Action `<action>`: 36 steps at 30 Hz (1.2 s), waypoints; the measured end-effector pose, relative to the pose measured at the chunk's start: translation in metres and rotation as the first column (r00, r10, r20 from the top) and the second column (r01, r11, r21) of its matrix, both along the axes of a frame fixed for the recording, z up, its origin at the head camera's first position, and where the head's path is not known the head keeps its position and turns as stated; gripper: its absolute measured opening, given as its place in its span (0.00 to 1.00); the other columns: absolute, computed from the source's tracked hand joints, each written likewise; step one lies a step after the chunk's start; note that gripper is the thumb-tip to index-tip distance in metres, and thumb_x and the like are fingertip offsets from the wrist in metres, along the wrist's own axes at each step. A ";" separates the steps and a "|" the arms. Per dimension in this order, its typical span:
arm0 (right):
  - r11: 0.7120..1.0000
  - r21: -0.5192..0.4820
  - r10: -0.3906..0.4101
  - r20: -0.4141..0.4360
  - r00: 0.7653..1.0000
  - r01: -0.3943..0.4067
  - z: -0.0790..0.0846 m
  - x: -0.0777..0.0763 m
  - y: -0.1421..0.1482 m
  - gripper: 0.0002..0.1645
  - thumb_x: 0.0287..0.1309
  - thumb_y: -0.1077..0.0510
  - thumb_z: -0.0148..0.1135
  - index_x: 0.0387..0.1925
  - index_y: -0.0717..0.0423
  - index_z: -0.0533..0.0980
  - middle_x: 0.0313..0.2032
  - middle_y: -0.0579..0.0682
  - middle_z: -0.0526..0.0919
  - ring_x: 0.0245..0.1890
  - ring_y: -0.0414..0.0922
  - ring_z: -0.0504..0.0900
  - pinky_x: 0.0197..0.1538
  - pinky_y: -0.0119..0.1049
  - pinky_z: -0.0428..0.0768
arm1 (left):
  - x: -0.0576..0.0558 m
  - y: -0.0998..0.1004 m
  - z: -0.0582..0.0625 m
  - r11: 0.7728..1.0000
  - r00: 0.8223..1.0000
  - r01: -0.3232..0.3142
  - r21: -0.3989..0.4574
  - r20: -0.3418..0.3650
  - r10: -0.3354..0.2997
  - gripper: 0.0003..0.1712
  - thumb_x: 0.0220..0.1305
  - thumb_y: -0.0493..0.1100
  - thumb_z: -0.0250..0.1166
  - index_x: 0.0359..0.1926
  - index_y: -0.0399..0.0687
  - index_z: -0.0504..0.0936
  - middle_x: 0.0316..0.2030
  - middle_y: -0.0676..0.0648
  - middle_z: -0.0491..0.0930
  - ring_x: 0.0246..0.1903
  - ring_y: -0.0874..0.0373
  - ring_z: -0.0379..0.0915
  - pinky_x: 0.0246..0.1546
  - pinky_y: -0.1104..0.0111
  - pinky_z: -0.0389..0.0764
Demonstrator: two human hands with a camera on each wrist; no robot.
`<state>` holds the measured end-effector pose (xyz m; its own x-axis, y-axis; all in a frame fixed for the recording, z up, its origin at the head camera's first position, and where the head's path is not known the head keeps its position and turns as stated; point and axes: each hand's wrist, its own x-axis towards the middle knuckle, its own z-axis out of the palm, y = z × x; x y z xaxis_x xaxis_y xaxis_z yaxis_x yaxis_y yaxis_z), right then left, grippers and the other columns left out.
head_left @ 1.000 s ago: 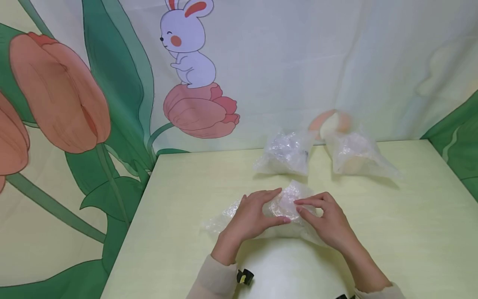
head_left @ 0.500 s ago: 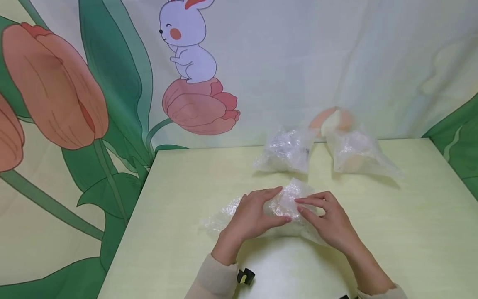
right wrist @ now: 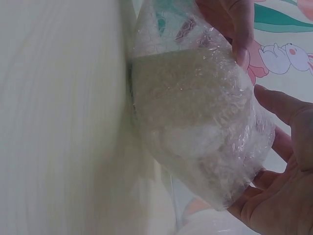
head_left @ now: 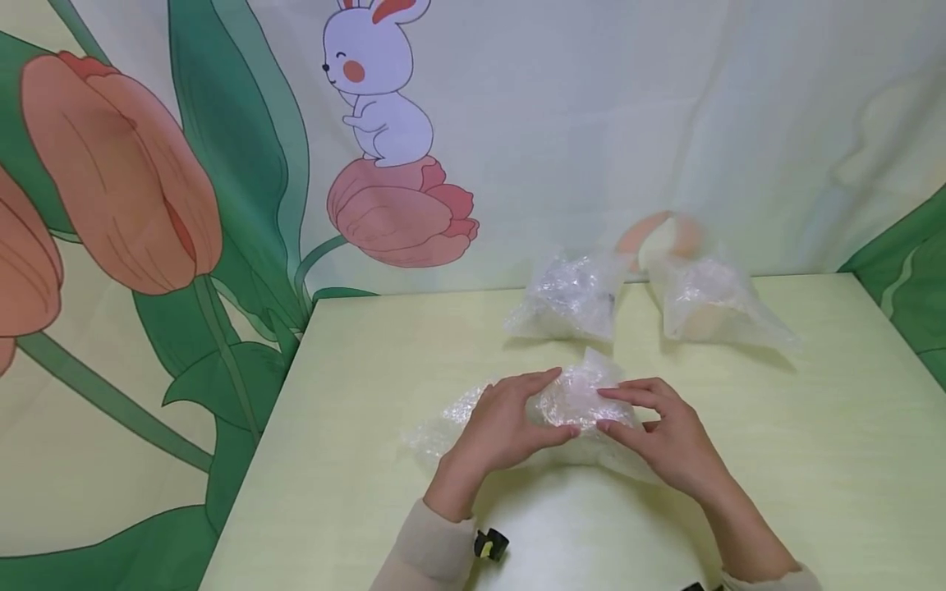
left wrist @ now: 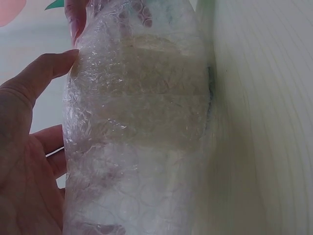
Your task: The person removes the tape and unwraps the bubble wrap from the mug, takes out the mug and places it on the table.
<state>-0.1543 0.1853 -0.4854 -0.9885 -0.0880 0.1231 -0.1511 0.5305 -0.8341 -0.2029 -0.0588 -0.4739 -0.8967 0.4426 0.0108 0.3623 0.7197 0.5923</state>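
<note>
A bubble-wrapped package (head_left: 587, 402), clear plastic with something beige-brown inside, sits on the table between both hands. My left hand (head_left: 498, 423) holds its left side, thumb in front and fingers behind. In the left wrist view, that thumb (left wrist: 58, 63) touches the wrap's edge. My right hand (head_left: 668, 435) lies round the right side of the wrapped top, with thumb and fingertips at the plastic. The right wrist view shows its fingers (right wrist: 266, 181) against the back of the wrap. What lies inside is blurred by the bubbles.
Behind stand two more bubble-wrapped packages, one in the middle (head_left: 569, 300) and one to the right (head_left: 713, 304). The pale yellow-green table (head_left: 355, 369) ends at a backdrop (head_left: 591, 123) printed with tulips and a rabbit. A black and yellow piece (head_left: 491, 544) shows by the left cuff.
My right thumb and fingers have spread apart from a close pinch and shifted slightly right along the wrap. The left hand keeps its place on the package. The view has shifted a little.
</note>
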 end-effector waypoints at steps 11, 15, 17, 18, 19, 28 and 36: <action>0.996 -0.033 -0.081 0.016 0.997 0.081 0.004 0.003 0.019 0.26 0.57 0.42 0.77 0.57 0.38 0.84 0.59 0.43 0.82 0.58 0.46 0.81 0.49 0.29 0.85 | 0.000 0.001 0.000 1.000 1.000 0.003 0.008 -0.010 -0.003 0.48 0.57 0.71 0.72 0.76 0.67 0.69 0.71 0.56 0.74 0.73 0.53 0.68 0.75 0.40 0.61; 0.990 -0.049 -0.130 0.062 0.990 0.133 0.011 0.007 0.027 0.30 0.58 0.42 0.76 0.61 0.40 0.81 0.60 0.49 0.83 0.56 0.53 0.85 0.47 0.27 0.85 | 0.000 0.001 -0.001 1.000 1.000 0.002 0.008 -0.002 -0.002 0.47 0.57 0.71 0.72 0.76 0.68 0.69 0.71 0.56 0.74 0.73 0.53 0.68 0.75 0.42 0.61; 0.987 -0.054 -0.145 0.080 0.986 0.150 0.012 0.008 0.032 0.32 0.59 0.42 0.76 0.64 0.40 0.79 0.60 0.53 0.84 0.56 0.55 0.85 0.46 0.26 0.84 | 0.000 0.000 -0.002 1.000 1.000 0.000 0.011 0.003 0.000 0.47 0.57 0.71 0.72 0.76 0.69 0.69 0.71 0.56 0.74 0.73 0.53 0.68 0.75 0.42 0.61; 0.987 -0.055 -0.149 0.086 0.985 0.154 0.013 0.009 0.034 0.34 0.59 0.42 0.75 0.66 0.40 0.77 0.60 0.54 0.84 0.56 0.56 0.85 0.46 0.25 0.84 | -0.001 0.000 -0.002 1.000 1.000 -0.001 0.012 0.004 0.001 0.47 0.57 0.71 0.72 0.76 0.69 0.68 0.71 0.56 0.74 0.73 0.53 0.68 0.75 0.43 0.61; 0.986 -0.052 -0.152 0.089 0.984 0.157 0.013 0.009 0.037 0.35 0.60 0.42 0.75 0.67 0.40 0.76 0.60 0.55 0.84 0.57 0.56 0.85 0.46 0.25 0.83 | -0.001 0.000 -0.002 1.000 1.000 0.000 0.013 0.004 0.000 0.47 0.57 0.71 0.72 0.76 0.69 0.68 0.71 0.57 0.74 0.73 0.53 0.68 0.76 0.44 0.61; 0.980 -0.055 -0.183 0.124 0.975 0.191 0.012 0.012 0.051 0.40 0.70 0.54 0.64 0.78 0.41 0.61 0.61 0.61 0.83 0.46 0.28 0.83 0.41 0.26 0.82 | -0.002 -0.002 -0.003 0.999 1.000 0.004 0.032 0.017 -0.004 0.48 0.57 0.70 0.72 0.76 0.69 0.68 0.72 0.57 0.73 0.73 0.53 0.68 0.76 0.45 0.61; 0.971 -0.071 -0.222 0.103 0.970 0.230 0.013 0.012 0.060 0.28 0.77 0.55 0.49 0.75 0.44 0.67 0.58 0.58 0.86 0.43 0.30 0.88 0.42 0.28 0.85 | -0.002 -0.002 -0.002 0.999 1.000 0.007 0.037 0.028 -0.008 0.48 0.57 0.71 0.72 0.76 0.69 0.68 0.72 0.58 0.73 0.73 0.54 0.68 0.76 0.45 0.62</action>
<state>-0.1424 0.2453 -0.4722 -0.9890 0.1454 0.0263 0.0459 0.4711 -0.8809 -0.2046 -0.0605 -0.4758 -0.8936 0.4489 0.0016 0.3501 0.6946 0.6284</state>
